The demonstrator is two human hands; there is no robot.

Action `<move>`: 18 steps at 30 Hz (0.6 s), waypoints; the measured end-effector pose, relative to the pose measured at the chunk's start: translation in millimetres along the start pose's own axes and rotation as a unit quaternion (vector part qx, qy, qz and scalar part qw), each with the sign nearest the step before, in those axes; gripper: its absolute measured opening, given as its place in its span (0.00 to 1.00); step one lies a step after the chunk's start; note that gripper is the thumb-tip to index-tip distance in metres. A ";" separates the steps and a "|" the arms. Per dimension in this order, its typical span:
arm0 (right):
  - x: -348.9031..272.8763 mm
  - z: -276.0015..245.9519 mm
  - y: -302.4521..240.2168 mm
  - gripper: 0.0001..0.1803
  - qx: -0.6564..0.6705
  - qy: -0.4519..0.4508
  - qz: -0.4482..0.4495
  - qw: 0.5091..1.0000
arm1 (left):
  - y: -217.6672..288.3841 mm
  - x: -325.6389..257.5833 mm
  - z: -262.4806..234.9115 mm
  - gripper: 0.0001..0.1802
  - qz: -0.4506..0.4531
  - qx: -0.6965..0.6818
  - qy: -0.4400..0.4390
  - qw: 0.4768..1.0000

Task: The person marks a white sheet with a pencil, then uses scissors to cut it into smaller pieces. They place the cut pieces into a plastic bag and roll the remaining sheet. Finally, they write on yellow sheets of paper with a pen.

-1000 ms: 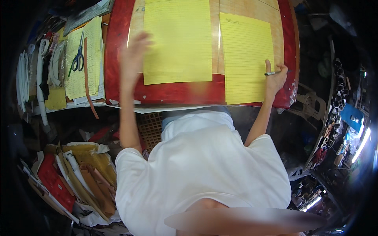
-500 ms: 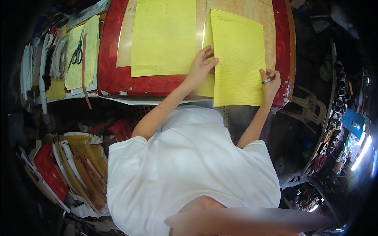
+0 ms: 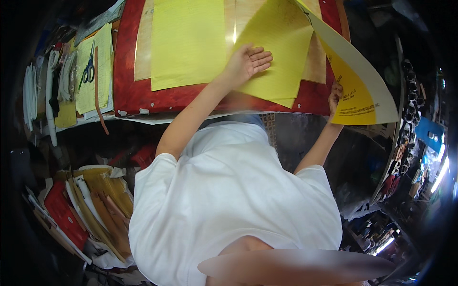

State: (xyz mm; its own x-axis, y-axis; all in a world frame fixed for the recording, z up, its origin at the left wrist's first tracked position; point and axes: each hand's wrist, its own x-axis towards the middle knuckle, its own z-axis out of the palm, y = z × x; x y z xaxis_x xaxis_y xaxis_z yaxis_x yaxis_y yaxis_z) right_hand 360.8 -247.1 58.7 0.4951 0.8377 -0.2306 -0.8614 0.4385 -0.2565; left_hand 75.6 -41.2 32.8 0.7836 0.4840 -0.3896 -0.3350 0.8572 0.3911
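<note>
The left hand (image 3: 245, 64) lies flat, fingers open, on the yellow sheet (image 3: 279, 52); better to keep pressing it there. The right hand (image 3: 335, 95) pinches the lifted backing sheet (image 3: 355, 71) at its edge and should peel slowly.

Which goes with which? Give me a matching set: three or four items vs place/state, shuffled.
Items:
1. flat yellow paper sheet
2. black-handled scissors
3. left hand
4. right hand

Places/states:
A. grips the lifted yellow sheet's edge
B. far left, on pale yellow papers
C. lies on the red table mat
D. pressed flat on a tilted yellow sheet

Pairs: 1-C, 2-B, 3-D, 4-A
</note>
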 end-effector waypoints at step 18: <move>-43.0 9.5 -7.3 0.21 -0.393 -0.017 -0.128 0.910 | 93.8 63.3 -2.2 0.46 0.036 0.006 0.048 0.998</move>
State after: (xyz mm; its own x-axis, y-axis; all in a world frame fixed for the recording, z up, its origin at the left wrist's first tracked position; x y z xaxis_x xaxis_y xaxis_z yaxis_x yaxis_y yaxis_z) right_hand 344.7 -283.2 79.4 0.6536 0.7556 -0.0429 -0.3635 0.2637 -0.8935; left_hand 92.6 70.2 43.0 0.7037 0.5601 -0.4371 -0.3822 0.8170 0.4317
